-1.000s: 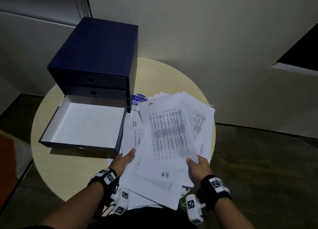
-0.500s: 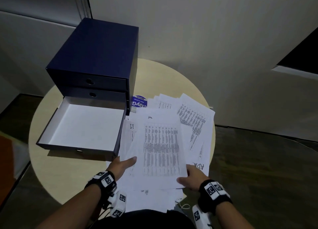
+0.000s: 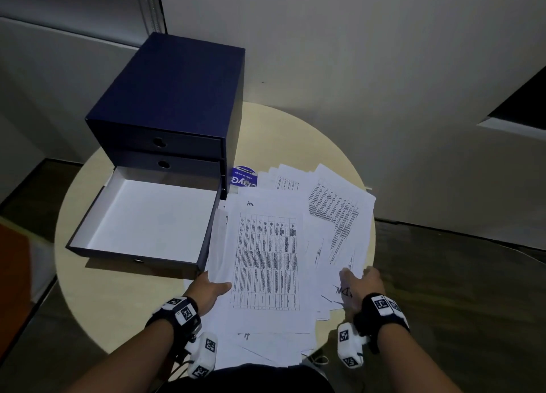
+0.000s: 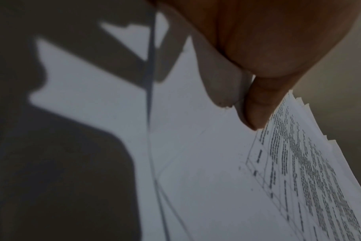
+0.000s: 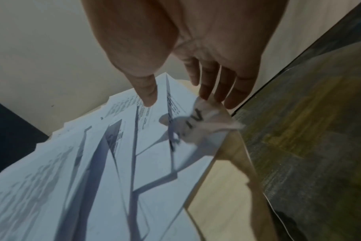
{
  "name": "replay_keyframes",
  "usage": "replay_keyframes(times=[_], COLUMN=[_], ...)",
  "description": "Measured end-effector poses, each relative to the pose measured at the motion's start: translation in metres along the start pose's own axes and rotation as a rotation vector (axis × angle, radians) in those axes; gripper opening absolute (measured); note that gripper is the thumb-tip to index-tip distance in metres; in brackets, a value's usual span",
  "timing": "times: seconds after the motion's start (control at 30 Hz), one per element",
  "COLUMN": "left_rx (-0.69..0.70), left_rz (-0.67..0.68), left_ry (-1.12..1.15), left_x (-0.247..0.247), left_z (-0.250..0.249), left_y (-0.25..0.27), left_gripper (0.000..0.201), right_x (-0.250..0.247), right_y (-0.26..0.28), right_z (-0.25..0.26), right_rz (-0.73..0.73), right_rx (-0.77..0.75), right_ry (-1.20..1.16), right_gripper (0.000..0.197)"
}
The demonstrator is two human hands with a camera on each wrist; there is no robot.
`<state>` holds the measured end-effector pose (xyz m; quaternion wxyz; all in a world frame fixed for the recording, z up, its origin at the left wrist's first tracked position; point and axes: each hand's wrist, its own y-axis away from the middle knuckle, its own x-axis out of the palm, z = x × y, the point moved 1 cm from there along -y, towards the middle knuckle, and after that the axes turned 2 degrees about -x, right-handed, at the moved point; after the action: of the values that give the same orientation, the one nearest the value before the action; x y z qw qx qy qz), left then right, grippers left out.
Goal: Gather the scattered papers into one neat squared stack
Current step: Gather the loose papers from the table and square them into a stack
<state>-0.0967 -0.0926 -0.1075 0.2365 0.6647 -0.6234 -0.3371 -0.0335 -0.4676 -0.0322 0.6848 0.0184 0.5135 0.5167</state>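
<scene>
Loose white papers [image 3: 331, 244] lie fanned over the right half of a round beige table [image 3: 118, 304]. On top lies a sheet with a printed grid [image 3: 267, 262]. My left hand [image 3: 211, 287] holds the pile's left edge; in the left wrist view its thumb [image 4: 258, 106] pinches the papers [image 4: 196, 163], with the fingers hidden beneath. My right hand [image 3: 359, 280] reaches over the right-hand sheets at the table's edge. There its straight fingertips [image 5: 218, 91] touch a crumpled paper corner [image 5: 198, 124], and the thumb rests on a sheet.
A dark blue drawer box [image 3: 177, 97] stands at the back left, its bottom drawer [image 3: 153, 221] pulled out and white inside, close against the papers' left side. A blue label [image 3: 243, 179] lies beside the box. Dark floor drops off past the table's right edge [image 5: 223, 187].
The grid sheet has come down flat and straighter on the pile. My right hand has moved right, off that sheet's corner to the sheets at the table's edge. My left hand stays.
</scene>
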Motion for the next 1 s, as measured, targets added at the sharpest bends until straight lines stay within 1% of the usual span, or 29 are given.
replay_keyframes(times=[0.07, 0.13, 0.17, 0.27, 0.3, 0.37, 0.43, 0.5, 0.67, 0.77, 0.87, 0.93, 1.0], left_rx=[0.002, 0.008, 0.007, -0.008, -0.005, -0.004, -0.004, 0.002, 0.014, 0.012, 0.005, 0.018, 0.035], left_rz=[-0.003, -0.005, -0.008, -0.012, -0.011, -0.012, -0.011, -0.002, 0.006, 0.025, 0.037, 0.024, -0.013], left_ry=[0.006, 0.001, -0.005, -0.015, -0.019, -0.029, -0.04, -0.045, -0.024, 0.001, 0.011, -0.006, -0.046], left_x=[0.001, 0.001, 0.0, -0.001, -0.001, -0.002, -0.001, -0.001, 0.0, -0.001, -0.002, -0.001, 0.0], left_z=[0.0, 0.0, 0.001, 0.003, 0.004, 0.006, 0.005, 0.002, -0.002, -0.002, 0.002, 0.0, -0.004], left_y=[0.0, -0.001, -0.001, -0.003, -0.004, -0.007, -0.006, -0.003, 0.001, 0.001, -0.002, 0.0, 0.006], left_gripper=[0.04, 0.042, 0.043, 0.045, 0.047, 0.05, 0.047, 0.04, 0.034, 0.04, 0.052, 0.046, 0.043], right_x=[0.0, 0.002, 0.003, 0.01, 0.011, 0.01, 0.001, -0.014, -0.068, -0.096, -0.108, -0.105, -0.092], right_y=[0.0, 0.002, 0.002, 0.003, 0.003, 0.001, 0.002, 0.002, 0.012, 0.025, 0.043, 0.053, 0.054], right_z=[0.004, 0.008, 0.01, 0.014, 0.013, 0.012, 0.011, 0.013, 0.023, 0.032, 0.04, 0.043, 0.038], right_rz=[0.026, 0.039, 0.05, 0.09, 0.096, 0.081, 0.015, -0.077, -0.306, -0.41, -0.414, -0.358, -0.268], right_rx=[0.02, 0.055, 0.065, 0.044, 0.027, 0.015, 0.003, -0.029, -0.111, -0.174, -0.281, -0.34, -0.359], right_ry=[-0.063, -0.107, -0.102, -0.006, 0.026, 0.035, 0.007, -0.039, -0.201, -0.282, -0.376, -0.438, -0.485], right_gripper=[0.085, 0.082, 0.077, 0.044, 0.036, 0.025, 0.018, 0.019, 0.031, 0.034, 0.032, 0.033, 0.033])
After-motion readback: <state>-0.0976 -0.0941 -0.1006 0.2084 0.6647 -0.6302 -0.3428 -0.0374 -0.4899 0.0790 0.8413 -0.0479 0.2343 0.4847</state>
